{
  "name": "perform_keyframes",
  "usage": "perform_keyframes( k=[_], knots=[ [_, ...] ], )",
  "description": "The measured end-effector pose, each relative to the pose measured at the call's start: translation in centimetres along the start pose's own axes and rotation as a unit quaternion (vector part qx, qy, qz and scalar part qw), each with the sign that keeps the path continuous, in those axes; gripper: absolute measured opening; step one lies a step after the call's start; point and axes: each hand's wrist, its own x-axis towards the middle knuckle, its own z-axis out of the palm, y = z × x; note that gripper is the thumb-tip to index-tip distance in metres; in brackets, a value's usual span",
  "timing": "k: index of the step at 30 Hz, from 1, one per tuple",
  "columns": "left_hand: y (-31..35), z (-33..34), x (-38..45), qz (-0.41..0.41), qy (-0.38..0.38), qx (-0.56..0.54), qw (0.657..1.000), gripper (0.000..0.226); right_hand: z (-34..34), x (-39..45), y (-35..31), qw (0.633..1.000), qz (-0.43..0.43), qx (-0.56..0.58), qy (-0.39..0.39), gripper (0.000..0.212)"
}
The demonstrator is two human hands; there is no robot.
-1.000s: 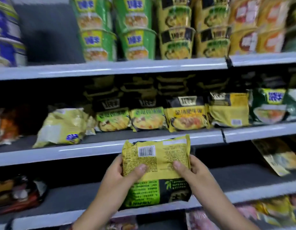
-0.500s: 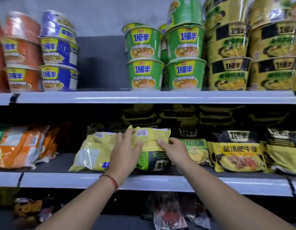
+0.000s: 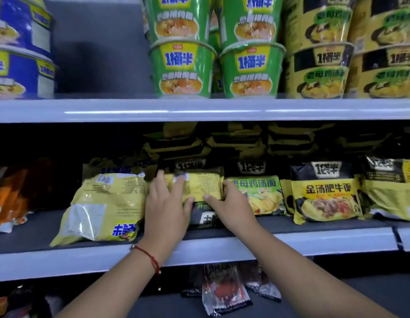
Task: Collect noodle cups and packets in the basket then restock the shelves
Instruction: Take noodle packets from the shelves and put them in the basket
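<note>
A yellow-and-black noodle packet [image 3: 199,187] stands back side out on the middle shelf [image 3: 291,239], between a yellow packet [image 3: 103,207] on its left and a yellow-green packet [image 3: 261,191] on its right. My left hand [image 3: 167,207] holds its left edge, fingers round the side and thumb on the face. My right hand [image 3: 231,207] holds its right edge the same way. More black-and-yellow packets [image 3: 325,193] line the shelf to the right.
The upper shelf [image 3: 199,109] carries stacked green cups [image 3: 181,70], yellow-black cups [image 3: 321,70] and blue cups [image 3: 20,70], with a gap between blue and green. Orange packets [image 3: 13,198] lie at far left. Red-black packets [image 3: 224,288] sit on the shelf below.
Both hands have carried the packet up from below the shelf edge and pushed it into the gap on the middle shelf. The view has moved closer.
</note>
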Motion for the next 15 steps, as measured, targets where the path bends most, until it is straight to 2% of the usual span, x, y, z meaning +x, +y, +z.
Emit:
perform_keyframes(
  k=[4, 7, 9, 11, 13, 15],
  knots=[
    [1.3, -0.9, -2.0, 0.065, 0.057, -0.048, 0.995, 0.038, -2.0, -1.9, 1.1, 0.998, -0.037, 0.005, 0.043, 0.051],
    [2.9, -0.4, -7.3, 0.130, 0.016, -0.147, 0.980, 0.029, -4.2, -7.1, 4.0, 0.995, -0.048, 0.062, 0.062, 0.029],
    [3.7, 1.5, -12.5, 0.176, -0.071, -0.228, 0.955, 0.024, -5.5, -11.8, 7.0, 0.992, -0.049, 0.087, 0.081, 0.015],
    [4.1, 4.7, -18.7, 0.167, -0.190, -0.283, 0.925, 0.021, -6.0, -16.7, 11.1, 0.992, -0.031, 0.072, 0.099, 0.010],
    [4.2, 9.0, -25.7, 0.103, -0.334, -0.300, 0.888, 0.019, -5.6, -21.8, 16.5, 0.993, 0.057, 0.054, 0.091, 0.008],
    [3.9, 13.8, -33.5, 0.019, -0.483, -0.280, 0.829, 0.013, -4.5, -27.5, 23.2, 0.978, 0.188, 0.059, 0.073, 0.006]
  ],
)
